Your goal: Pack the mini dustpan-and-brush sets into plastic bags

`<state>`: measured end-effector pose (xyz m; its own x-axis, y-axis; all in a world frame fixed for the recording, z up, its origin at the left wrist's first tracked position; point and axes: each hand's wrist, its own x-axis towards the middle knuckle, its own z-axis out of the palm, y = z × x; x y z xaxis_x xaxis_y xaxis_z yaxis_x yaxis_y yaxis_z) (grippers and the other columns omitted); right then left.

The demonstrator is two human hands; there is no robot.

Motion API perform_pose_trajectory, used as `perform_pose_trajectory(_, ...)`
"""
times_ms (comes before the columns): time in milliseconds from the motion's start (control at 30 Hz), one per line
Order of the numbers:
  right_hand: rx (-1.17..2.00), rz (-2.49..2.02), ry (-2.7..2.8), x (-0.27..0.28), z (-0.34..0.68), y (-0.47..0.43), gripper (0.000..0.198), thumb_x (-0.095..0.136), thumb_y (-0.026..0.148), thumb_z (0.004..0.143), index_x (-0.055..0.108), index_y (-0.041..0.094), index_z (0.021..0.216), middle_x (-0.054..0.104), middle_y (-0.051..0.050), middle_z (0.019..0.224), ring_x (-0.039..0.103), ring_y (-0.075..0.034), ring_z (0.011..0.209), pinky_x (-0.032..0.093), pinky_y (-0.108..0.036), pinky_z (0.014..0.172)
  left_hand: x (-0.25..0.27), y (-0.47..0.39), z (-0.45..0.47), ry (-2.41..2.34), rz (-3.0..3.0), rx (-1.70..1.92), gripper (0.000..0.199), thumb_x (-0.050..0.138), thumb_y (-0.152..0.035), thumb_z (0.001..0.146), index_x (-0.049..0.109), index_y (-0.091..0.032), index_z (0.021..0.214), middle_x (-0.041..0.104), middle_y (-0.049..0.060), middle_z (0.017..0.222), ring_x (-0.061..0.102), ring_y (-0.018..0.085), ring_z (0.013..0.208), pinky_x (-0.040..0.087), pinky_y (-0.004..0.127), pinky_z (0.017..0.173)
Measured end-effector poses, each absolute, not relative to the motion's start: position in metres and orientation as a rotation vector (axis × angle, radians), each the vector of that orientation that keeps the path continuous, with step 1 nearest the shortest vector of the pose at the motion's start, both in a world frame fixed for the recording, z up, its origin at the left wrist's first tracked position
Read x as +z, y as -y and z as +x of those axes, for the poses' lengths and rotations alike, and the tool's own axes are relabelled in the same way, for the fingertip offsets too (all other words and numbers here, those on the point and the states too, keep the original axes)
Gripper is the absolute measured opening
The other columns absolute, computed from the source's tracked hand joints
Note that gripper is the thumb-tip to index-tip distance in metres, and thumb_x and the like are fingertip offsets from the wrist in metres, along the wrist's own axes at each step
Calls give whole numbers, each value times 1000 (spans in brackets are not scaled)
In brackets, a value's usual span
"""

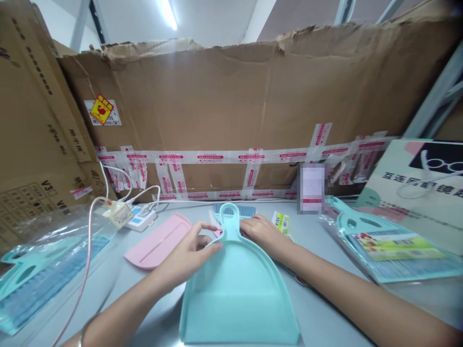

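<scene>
A turquoise dustpan [238, 284] is in front of me, its wide edge towards me and its looped handle pointing away. My left hand [197, 246] is at its left shoulder, the thumb over the rim and the other fingers bent beside the handle. To the right of the handle is my right hand [262, 233], knuckles up and fingers curled; the dustpan partly hides its fingertips, so what they hold cannot be made out. Just behind both hands lies a brush with blue bristles [247, 210], largely covered. A small pink piece [217, 233] shows between the left fingers and the handle.
A pink dustpan-like piece [161, 241] lies left on the grey table. Bagged turquoise brush sets lie at far left [39, 274] and right [394, 250]. A power strip [142, 219] with cables, a yellow-green label card [281, 221] and a large cardboard box [217, 111] stand behind.
</scene>
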<state>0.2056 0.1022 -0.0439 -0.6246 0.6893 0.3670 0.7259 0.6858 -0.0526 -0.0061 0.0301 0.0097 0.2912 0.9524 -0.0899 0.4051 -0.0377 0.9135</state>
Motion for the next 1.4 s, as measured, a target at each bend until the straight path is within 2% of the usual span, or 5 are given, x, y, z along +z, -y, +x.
perform_pose_trajectory(300, -318, -1014, 1756, 4, 254, -116, 16, 43, 28, 85, 57, 19, 87, 64, -9, 84, 59, -21, 78, 45, -36, 72, 16, -30, -8, -1173, 1480, 737, 40, 53, -45, 78, 57, -22, 111, 60, 4, 117, 55, 20, 103, 42, 31, 86)
perform_pose_trajectory(733, 1062, -1127, 1915, 15, 219, -52, 19, 47, 30, 79, 57, 16, 72, 56, 0, 60, 55, -11, 55, 45, -25, 57, -1, -35, 4, -1232, 1546, 865, 41, 47, -43, 82, 59, -19, 114, 58, 5, 122, 49, 25, 115, 36, 39, 98)
perform_pose_trajectory(1000, 351, -1081, 1894, -16, 198, -45, 20, 42, 26, 85, 60, 20, 91, 61, -7, 90, 55, -21, 90, 42, -37, 82, -7, -32, 8, -1194, 1695, 896, 48, 47, -45, 82, 52, -18, 120, 55, 6, 125, 50, 24, 112, 37, 37, 98)
perform_pose_trajectory(1300, 246, -1134, 1901, -20, 192, -41, 4, 50, 21, 82, 53, 21, 84, 53, -5, 87, 49, -22, 88, 40, -40, 80, -13, -26, 12, -1132, 1966, 783, 39, 49, -37, 83, 54, -18, 117, 63, 4, 106, 56, 21, 97, 42, 29, 85)
perform_pose_trajectory(1400, 337, -1215, 1876, -16, 200, -45, 25, 55, 30, 78, 51, 19, 100, 54, -9, 100, 49, -24, 98, 39, -43, 85, -12, -26, 12, -1171, 1970, 772, 38, 43, -40, 86, 56, -18, 113, 65, 3, 98, 56, 19, 89, 43, 26, 78)
